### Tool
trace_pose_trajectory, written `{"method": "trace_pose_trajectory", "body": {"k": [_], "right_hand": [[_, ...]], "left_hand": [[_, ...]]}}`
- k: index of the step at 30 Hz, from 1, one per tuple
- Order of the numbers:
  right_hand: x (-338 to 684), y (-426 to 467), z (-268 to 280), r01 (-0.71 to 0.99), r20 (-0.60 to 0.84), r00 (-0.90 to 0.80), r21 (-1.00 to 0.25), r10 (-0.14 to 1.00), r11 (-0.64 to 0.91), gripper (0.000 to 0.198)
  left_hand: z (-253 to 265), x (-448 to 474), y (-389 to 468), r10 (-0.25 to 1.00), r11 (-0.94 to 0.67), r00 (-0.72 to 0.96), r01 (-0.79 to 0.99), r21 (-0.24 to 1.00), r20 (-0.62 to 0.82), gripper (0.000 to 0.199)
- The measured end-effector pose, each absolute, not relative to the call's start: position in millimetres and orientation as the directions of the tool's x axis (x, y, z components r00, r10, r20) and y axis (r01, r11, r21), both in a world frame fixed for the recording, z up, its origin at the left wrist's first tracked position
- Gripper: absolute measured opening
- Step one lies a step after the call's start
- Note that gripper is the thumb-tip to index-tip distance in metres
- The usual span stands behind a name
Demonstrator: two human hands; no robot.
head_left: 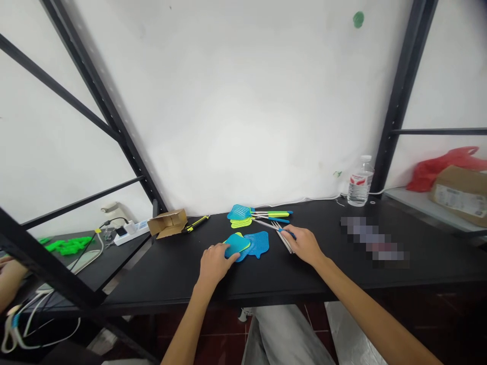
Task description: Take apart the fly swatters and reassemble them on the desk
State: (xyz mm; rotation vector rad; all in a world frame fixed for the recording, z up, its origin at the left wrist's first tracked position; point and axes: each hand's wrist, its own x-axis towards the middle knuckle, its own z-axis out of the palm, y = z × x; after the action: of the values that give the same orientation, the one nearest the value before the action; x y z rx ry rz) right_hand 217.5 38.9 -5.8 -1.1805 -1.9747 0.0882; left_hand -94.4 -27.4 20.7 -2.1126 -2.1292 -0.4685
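My left hand [215, 261] has its thumb and fingers closed on a teal fly swatter head [236, 244] with a lime-green edge showing behind it. Under and beside that lie loose blue fly swatter heads [257, 243]. Between the fingers of my right hand [304, 244] is the blue grip of a slim metal fly swatter handle [271, 225], its shaft pointing left. Several bare metal rods [286, 242] lie just below this hand, partly hidden by it. Farther back, fly swatters [239, 212] with blue and lime-green heads are piled, their handles pointing right.
An open cardboard box [167, 224] and a yellow-black cutter [198, 223] lie at left. A water bottle [359, 183] stands back right, near a blurred patch. Black frame posts [399, 96] flank the black table [171, 279]. Another person's hand [11, 279] shows far left.
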Motion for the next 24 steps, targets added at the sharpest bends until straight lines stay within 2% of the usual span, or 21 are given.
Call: {"method": "trace_pose_trajectory", "body": {"k": [5,8,11,13,15,16,18,20,22,24], "right_hand": [[218,39,-5,0.714,0.599,-0.223,-0.436,0.769,0.547,0.038],[218,39,-5,0.723,0.598,-0.218,-0.432,0.771,0.539,0.038],[218,39,-5,0.724,0.594,-0.215,-0.436,0.775,0.535,0.036],[219,40,-6,0.722,0.597,-0.214,-0.437,0.773,0.537,0.036],[219,39,-5,0.722,0.602,-0.210,-0.436,0.770,0.538,0.035],[219,39,-5,0.722,0.603,-0.211,-0.435,0.770,0.538,0.035],[219,38,-4,0.723,0.604,-0.209,-0.434,0.770,0.537,0.034],[220,38,-4,0.723,0.604,-0.207,-0.436,0.770,0.536,0.034],[220,38,-4,0.724,0.606,-0.202,-0.436,0.769,0.534,0.034],[221,39,-5,0.722,0.608,-0.206,-0.435,0.767,0.538,0.033]], "left_hand": [[30,-97,-23,0.930,0.053,-0.112,0.984,0.173,0.351,0.049],[39,-106,-20,0.862,0.034,-0.139,0.975,0.219,0.487,0.047],[47,-107,-12,0.771,-0.043,-0.209,0.926,0.376,0.601,0.046],[50,-98,-2,0.757,-0.135,-0.306,0.791,0.596,0.577,0.041],[50,-82,11,0.792,-0.245,-0.394,0.494,0.834,0.466,0.034],[48,-73,17,0.822,-0.283,-0.407,0.317,0.905,0.399,0.033],[44,-54,29,0.856,-0.317,-0.409,0.066,0.946,0.315,0.042],[37,-39,36,0.864,-0.338,-0.422,-0.079,0.938,0.276,0.063],[28,-32,37,0.859,-0.363,-0.438,-0.153,0.919,0.266,0.084],[19,-31,35,0.851,-0.388,-0.445,-0.172,0.905,0.280,0.096]]}}
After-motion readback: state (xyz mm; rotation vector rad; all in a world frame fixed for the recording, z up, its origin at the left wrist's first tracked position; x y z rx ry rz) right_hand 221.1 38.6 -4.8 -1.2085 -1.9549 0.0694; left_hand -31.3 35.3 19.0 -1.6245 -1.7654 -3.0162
